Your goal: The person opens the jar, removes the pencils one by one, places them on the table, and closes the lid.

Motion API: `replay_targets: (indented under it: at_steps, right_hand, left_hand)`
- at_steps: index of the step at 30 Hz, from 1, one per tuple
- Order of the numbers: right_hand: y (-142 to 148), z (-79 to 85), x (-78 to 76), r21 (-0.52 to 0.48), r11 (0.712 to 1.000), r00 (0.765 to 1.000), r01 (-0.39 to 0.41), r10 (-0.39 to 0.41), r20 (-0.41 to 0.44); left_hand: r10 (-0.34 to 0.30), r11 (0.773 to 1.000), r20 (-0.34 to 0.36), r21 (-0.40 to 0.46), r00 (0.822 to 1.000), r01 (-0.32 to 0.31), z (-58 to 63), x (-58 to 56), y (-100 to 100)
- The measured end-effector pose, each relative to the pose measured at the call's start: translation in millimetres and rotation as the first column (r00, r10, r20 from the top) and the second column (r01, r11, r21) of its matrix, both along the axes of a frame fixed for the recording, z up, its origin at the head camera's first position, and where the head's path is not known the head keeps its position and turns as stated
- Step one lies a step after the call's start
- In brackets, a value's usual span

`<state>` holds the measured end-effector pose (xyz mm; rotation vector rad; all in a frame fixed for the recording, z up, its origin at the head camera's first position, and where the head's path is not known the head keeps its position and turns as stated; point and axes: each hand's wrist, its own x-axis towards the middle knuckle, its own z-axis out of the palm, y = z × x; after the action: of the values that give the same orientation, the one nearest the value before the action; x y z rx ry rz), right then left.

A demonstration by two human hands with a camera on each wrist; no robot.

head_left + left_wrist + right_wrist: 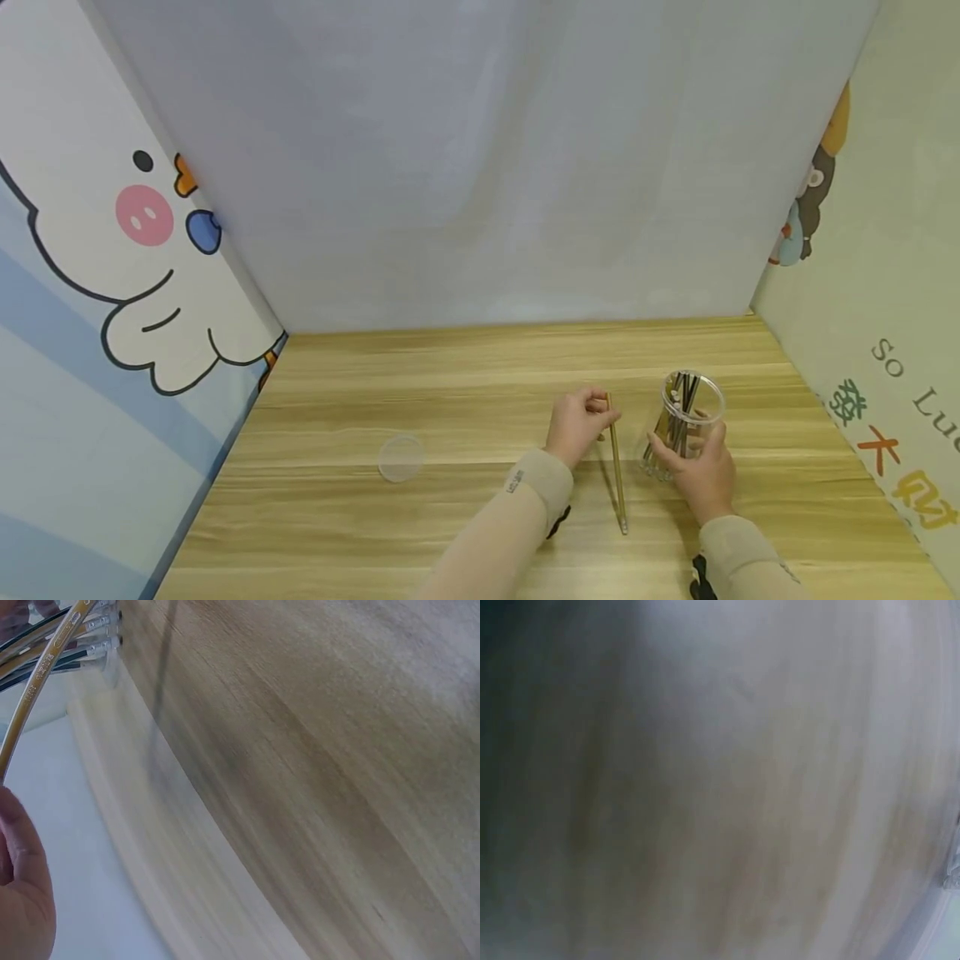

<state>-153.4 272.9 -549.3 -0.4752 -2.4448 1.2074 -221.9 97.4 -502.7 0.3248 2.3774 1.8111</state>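
Observation:
My left hand (577,425) pinches a gold-coloured pencil (617,479) near its upper end. The pencil slants downward, its eraser end pointing toward me; whether that end touches the table cannot be told. In the left wrist view, part of the left hand (26,885) shows below the pencil (41,675). My right hand (705,475) grips a clear round jar (712,417) from the near side. Inside the jar stand several black and gold pencils (678,417). The left wrist view shows eraser ends of the jar's pencils (97,649). The right wrist view is mostly blurred table.
A clear round disc (401,458), like a lid, lies on the wood-grain table (315,517) left of the hands. A grey-white backdrop (450,208) rises behind the table. Printed cartoon panels stand along the left and right sides.

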Motion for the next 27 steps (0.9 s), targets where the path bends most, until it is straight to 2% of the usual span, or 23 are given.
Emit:
replay_targets:
  at_steps: [6, 11, 17, 23, 27]
  right_hand:
    - [0, -1.1, -0.8, -0.004, 1.000, 1.000, -0.005, 0.005, -0.010]
    - [0, -0.7, -0.6, -0.010, 1.000, 1.000, -0.010, 0.010, -0.012]
    - [0, -0.2, -0.1, -0.010, 1.000, 1.000, -0.015, 0.015, -0.011]
    - [0, -1.9, -0.7, 0.006, 1.000, 1.000, -0.005, 0.005, -0.012]
    - [0, -3.1, -1.1, 0.014, 1.000, 1.000, -0.001, 0.002, -0.016]
  left_hand:
    - [-0.043, 0.999, 0.089, 0.028, 0.995, 0.041, -8.9, 0.5, -2]
    - [-0.031, 0.997, 0.131, 0.070, 0.991, 0.022, -17.2, -0.1, -1]
    - [0.028, 1.000, 0.159, 0.005, 0.987, -0.029, -23.8, 1.2, 3]
    - [0.069, 0.995, 0.184, -0.088, 0.980, -0.053, -27.5, 1.1, 7]
    - [0.089, 0.991, 0.204, -0.120, 0.975, -0.066, -29.0, 1.7, 7]
